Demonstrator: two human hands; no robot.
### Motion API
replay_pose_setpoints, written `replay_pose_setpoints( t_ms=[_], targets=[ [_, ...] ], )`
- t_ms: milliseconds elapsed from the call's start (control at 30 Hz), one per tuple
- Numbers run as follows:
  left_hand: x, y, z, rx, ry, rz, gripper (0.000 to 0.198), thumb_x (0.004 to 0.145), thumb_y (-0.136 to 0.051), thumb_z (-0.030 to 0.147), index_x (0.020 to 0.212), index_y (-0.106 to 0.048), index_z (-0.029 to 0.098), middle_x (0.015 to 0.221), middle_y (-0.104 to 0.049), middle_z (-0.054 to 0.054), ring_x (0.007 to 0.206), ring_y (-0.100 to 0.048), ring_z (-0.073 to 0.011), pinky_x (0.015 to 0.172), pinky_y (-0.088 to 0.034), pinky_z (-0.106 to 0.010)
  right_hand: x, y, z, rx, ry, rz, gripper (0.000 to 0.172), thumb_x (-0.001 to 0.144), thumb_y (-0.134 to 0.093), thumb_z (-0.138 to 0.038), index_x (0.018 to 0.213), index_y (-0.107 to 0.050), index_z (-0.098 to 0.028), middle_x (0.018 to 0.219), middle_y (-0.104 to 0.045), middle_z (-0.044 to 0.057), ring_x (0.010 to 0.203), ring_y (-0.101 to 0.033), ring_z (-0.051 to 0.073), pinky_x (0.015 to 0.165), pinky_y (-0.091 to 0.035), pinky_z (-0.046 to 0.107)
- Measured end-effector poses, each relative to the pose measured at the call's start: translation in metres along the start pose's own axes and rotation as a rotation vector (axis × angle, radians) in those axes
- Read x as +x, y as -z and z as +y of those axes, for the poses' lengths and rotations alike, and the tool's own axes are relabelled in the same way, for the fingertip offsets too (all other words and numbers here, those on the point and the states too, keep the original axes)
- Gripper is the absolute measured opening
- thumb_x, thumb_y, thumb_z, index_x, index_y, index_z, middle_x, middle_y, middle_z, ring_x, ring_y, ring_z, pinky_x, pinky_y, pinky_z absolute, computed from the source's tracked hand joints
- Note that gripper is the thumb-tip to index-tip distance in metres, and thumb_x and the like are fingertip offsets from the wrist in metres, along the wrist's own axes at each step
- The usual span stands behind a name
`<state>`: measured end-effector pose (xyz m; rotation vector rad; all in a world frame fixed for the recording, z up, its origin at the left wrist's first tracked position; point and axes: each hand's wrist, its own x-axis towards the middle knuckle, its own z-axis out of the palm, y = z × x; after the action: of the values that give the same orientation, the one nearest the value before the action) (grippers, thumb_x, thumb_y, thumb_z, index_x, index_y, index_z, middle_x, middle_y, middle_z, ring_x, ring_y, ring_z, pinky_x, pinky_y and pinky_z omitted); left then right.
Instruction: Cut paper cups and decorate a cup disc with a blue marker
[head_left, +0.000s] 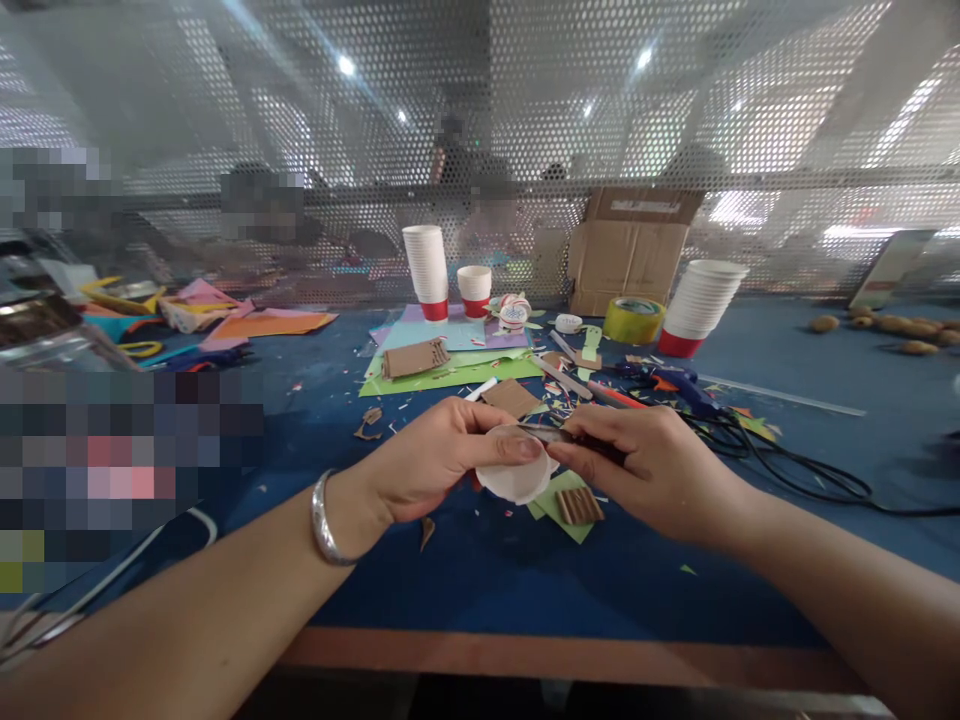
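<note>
So the left hand (427, 455) is clamping a white paper disc (514, 485) with a scalloped edge, thumb lying across its face, and a silver bangle (324, 520) is circling that wrist. The right hand (649, 470) is closing around a dark-handled cutting tool (544, 433) (scissors or a knife, can't tell with the fingers in the way), and its metal blade is sitting right at the disc's upper edge. The disc is hanging between the two hands, just above the blue tabletop (450, 590).

Just below the right hand, a small corrugated cardboard piece (580, 506) is resting on a green paper scrap (577, 534). Past the hands, a flat cardboard square (512, 397) is lying among loads of paper bits, and a blue glue gun (694, 390) is resting off to the right, with black cord (802, 475) trailing along the table near it.

Further back, a tall paper cup stack (425, 270) is standing beside a shorter cup stack (474, 290), both white with red below. Over to the right, a third, leaning stack (709, 300) is standing next to a yellow tape roll (634, 322), and a cardboard box (630, 255) is standing behind the tape.
</note>
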<state>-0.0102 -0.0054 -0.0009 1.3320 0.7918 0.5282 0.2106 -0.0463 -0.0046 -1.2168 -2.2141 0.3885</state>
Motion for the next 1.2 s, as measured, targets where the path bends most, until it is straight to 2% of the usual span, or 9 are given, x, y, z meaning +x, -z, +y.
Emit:
replay_pose_setpoints(
  t_ms=[200,500,667,933,1200],
  targets=[
    [0.0015,0.0006,0.0009,0.026,0.005,-0.002,0.024,0.077,-0.081,0.035,0.073,-0.073,0.013,0.063,-0.057,0.002,0.054,-0.045,-0.0048,0.047,-0.028,-0.019,0.0013,0.0002,0.0043,-0.032,-0.022,-0.042,0.035,0.097,-0.053,-0.042,0.070,-0.049,-0.020,0.057,-0.044,-0.006,0.052,-0.038,0.009,0.050,-0.028,0.025],
    [-0.0013,0.0020,0.0038,0.050,0.091,-0.036,0.026,0.072,-0.084,0.034,0.078,-0.075,0.010,0.062,-0.057,0.002,0.053,-0.046,-0.0045,0.045,-0.027,-0.018,-0.0009,-0.0024,0.0071,-0.032,0.041,-0.074,0.035,0.098,-0.053,-0.043,0.071,-0.050,-0.020,0.060,-0.048,-0.004,0.054,-0.040,0.009,0.053,-0.029,0.025],
    [-0.0030,0.0018,0.0060,0.054,0.091,-0.071,0.025,0.074,-0.084,0.033,0.072,-0.072,0.011,0.058,-0.054,0.004,0.050,-0.043,-0.0035,0.044,-0.025,-0.018,-0.0011,-0.0017,0.0065,-0.049,0.053,-0.080,0.036,0.098,-0.053,-0.042,0.070,-0.050,-0.020,0.058,-0.046,-0.004,0.053,-0.039,0.010,0.052,-0.027,0.025],
    [-0.0027,-0.0002,0.0076,0.073,0.094,-0.049,0.029,0.073,-0.084,0.035,0.065,-0.069,0.012,0.052,-0.051,0.004,0.046,-0.039,-0.0032,0.040,-0.022,-0.018,0.0002,-0.0025,0.0074,-0.054,0.047,-0.070,0.037,0.099,-0.051,-0.043,0.070,-0.049,-0.020,0.058,-0.046,-0.004,0.053,-0.039,0.009,0.053,-0.028,0.025],
    [-0.0042,0.0031,0.0093,0.070,0.176,-0.123,0.025,0.073,-0.082,0.033,0.067,-0.070,0.012,0.054,-0.051,0.004,0.045,-0.039,-0.0037,0.038,-0.021,-0.018,-0.0024,-0.0042,0.0069,-0.041,0.071,-0.100,0.036,0.098,-0.052,-0.044,0.071,-0.049,-0.020,0.060,-0.048,-0.003,0.054,-0.042,0.010,0.053,-0.028,0.026]
  ],
)
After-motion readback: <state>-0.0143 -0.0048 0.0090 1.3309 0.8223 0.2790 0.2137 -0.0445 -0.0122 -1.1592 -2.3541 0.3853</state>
